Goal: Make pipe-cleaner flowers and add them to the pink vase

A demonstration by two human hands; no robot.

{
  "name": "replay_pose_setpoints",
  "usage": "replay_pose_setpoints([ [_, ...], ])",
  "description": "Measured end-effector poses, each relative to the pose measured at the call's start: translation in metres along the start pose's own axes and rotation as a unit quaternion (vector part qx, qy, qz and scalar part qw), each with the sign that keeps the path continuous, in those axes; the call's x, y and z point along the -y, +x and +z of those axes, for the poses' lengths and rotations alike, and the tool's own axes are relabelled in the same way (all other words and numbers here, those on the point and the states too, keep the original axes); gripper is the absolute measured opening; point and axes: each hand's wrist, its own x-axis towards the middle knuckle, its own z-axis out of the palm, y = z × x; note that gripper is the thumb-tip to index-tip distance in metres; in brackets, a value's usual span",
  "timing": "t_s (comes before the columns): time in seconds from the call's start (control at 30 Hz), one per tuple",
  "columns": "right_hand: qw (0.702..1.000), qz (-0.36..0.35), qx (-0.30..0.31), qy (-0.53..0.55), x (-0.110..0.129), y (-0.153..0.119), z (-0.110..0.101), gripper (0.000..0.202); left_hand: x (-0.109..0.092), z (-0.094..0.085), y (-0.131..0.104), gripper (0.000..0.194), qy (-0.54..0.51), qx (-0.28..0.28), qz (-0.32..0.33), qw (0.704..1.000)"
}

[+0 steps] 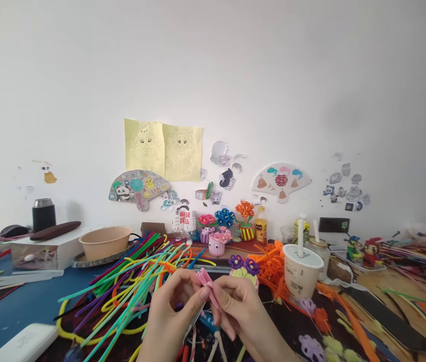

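Observation:
Both hands meet at the centre, above the front of the table. Between the fingertips is a small piece of pink pipe cleaner [204, 276], bent into loops at its top. My left hand [173, 311] pinches it from the left with thumb and forefinger. From the right, my right hand [241, 311] grips the same piece, its other fingers curled below. The lower part of the pink piece is partly hidden by the fingers. Just behind the hands stand purple pipe-cleaner flowers [243, 263] in a small pot.
Loose pipe cleaners [130, 291] spread to the left, and orange ones [273, 264] lie at right. A lidded paper cup [302, 274] with a straw stands close to my right hand. Farther left are a beige bowl [105, 242] and a white case [26, 344]. Finished flower pots [216, 246] line the back.

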Motion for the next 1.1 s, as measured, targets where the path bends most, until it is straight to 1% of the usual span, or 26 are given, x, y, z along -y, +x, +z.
replay_pose_setpoints([
  [0.07, 1.0, 0.005, -0.012, 0.0, 0.0, 0.0, 0.0, 0.039, 0.001, 0.001, -0.002, 0.022, 0.067, -0.051, 0.051, 0.995],
  [0.13, 1.0, 0.011, -0.017, -0.006, 0.0, 0.001, -0.001, 0.038, 0.002, 0.0, -0.003, 0.02, 0.138, -0.082, 0.114, 0.98],
  [0.23, 1.0, 0.009, -0.017, -0.02, -0.001, 0.003, -0.002, 0.038, 0.001, -0.004, -0.003, 0.009, 0.241, -0.072, 0.223, 0.942],
  [0.3, 0.999, 0.007, -0.017, -0.03, -0.001, 0.003, -0.003, 0.038, 0.0, -0.007, -0.002, 0.01, 0.295, -0.071, 0.281, 0.911],
  [0.37, 0.999, 0.011, -0.017, -0.038, -0.002, 0.002, -0.003, 0.039, -0.002, -0.009, -0.001, 0.012, 0.333, -0.077, 0.32, 0.883],
  [0.43, 0.999, 0.014, -0.017, -0.046, -0.003, 0.002, -0.002, 0.04, -0.003, -0.011, 0.001, 0.01, 0.357, -0.084, 0.339, 0.866],
  [0.57, 0.997, 0.003, -0.029, -0.065, -0.002, 0.001, 0.001, 0.039, -0.006, -0.011, 0.0, 0.004, 0.382, -0.084, 0.326, 0.861],
  [0.7, 0.995, 0.0, -0.055, -0.087, -0.002, 0.001, 0.004, 0.04, -0.007, -0.008, 0.0, 0.006, 0.384, -0.069, 0.295, 0.872],
  [0.83, 0.992, -0.025, -0.046, -0.116, -0.006, 0.003, 0.003, 0.039, -0.006, -0.008, 0.001, 0.012, 0.358, -0.055, 0.255, 0.897],
  [0.93, 0.992, -0.03, -0.044, -0.113, -0.007, 0.003, 0.003, 0.04, -0.002, -0.008, 0.001, 0.013, 0.32, -0.084, 0.207, 0.921],
  [1.0, 0.992, -0.025, -0.043, -0.113, -0.006, 0.003, 0.004, 0.04, -0.001, -0.007, 0.0, 0.021, 0.279, -0.099, 0.158, 0.942],
  [1.03, 0.992, -0.024, -0.04, -0.113, -0.006, 0.003, 0.003, 0.041, 0.0, -0.006, -0.001, 0.025, 0.253, -0.093, 0.132, 0.954],
  [1.1, 0.993, -0.022, -0.029, -0.11, -0.005, 0.002, 0.003, 0.042, -0.001, -0.005, -0.003, 0.025, 0.199, -0.057, 0.09, 0.974],
])
